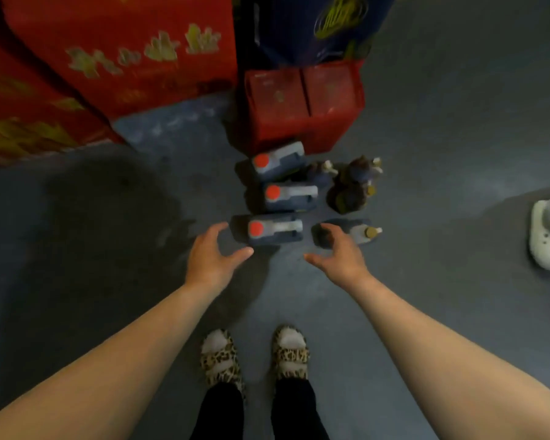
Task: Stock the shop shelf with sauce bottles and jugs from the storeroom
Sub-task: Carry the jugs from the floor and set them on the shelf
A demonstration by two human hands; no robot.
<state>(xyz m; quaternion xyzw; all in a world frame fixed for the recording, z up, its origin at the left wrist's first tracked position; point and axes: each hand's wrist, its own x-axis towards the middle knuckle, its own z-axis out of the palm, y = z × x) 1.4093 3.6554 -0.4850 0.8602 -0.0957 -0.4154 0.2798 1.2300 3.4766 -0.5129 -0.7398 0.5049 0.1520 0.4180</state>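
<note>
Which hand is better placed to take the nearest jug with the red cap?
Left. The left hand hovers open just beside the nearest jug, near its red cap. The right hand is open over the gold-capped bottle instead.

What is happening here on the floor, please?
A person stands on a grey floor and reaches down with both bare hands, holding nothing yet. The left hand is open beside the nearest dark jug with a red cap. The right hand is open at a dark bottle with a gold cap. Two more red-capped jugs and some small dark bottles stand behind, before a red crate.
</note>
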